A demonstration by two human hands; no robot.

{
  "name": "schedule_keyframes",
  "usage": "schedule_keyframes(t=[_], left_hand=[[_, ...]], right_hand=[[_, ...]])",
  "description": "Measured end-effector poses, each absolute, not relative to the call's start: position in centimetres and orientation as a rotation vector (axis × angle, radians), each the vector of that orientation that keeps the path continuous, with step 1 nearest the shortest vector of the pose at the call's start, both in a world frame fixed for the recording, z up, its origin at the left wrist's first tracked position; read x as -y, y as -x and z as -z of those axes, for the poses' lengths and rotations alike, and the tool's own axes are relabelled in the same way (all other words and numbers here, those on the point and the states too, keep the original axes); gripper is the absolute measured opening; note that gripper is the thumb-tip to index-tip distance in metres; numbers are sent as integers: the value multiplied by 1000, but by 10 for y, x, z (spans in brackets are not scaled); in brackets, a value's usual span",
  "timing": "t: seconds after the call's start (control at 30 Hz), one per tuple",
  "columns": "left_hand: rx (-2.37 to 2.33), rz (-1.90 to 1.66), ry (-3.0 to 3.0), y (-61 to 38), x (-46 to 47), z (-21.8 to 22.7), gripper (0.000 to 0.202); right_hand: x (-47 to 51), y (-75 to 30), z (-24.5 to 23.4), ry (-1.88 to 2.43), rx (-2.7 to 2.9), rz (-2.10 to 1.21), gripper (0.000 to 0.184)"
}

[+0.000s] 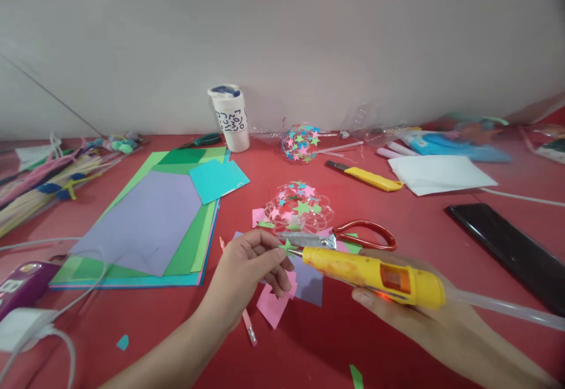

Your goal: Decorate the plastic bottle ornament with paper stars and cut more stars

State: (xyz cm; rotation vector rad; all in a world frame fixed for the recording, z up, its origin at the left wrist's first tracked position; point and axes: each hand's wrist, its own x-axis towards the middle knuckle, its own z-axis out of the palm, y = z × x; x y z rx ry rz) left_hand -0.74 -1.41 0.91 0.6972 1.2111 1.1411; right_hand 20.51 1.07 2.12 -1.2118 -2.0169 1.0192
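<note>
My left hand (260,262) pinches a small green paper star (288,246) between thumb and fingertip. Wrapped round a yellow hot glue gun (353,264) is my right hand (397,306); a clear glue stick (507,308) runs out of its back end and a red light glows on it. The gun's metal nozzle meets the star or sits just beside it. Behind my hands lie red-handled scissors (362,233) and a clear looped ball (300,208) with coloured stars on it. Pink paper scraps (273,306) and purple paper lie beneath.
Coloured paper sheets (136,218) are stacked at left. A white tumbler (232,118) and another star-covered ball (301,142) stand at the back. A yellow cutter (373,178), white paper (441,174) and black phone (503,248) lie right. A pink pencil (248,325) lies below my left hand.
</note>
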Motion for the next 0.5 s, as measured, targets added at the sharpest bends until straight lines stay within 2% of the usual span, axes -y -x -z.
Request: schedule_keyframes(t=[0.27, 0.5], left_hand=[[-1205, -1131, -682, 6, 15, -11, 14], [-1208, -1114, -669, 7, 16, -11, 15]], right_hand=[[-12, -209, -18, 1265, 2092, -963, 18], [-15, -209, -18, 1272, 2011, -1167, 11]])
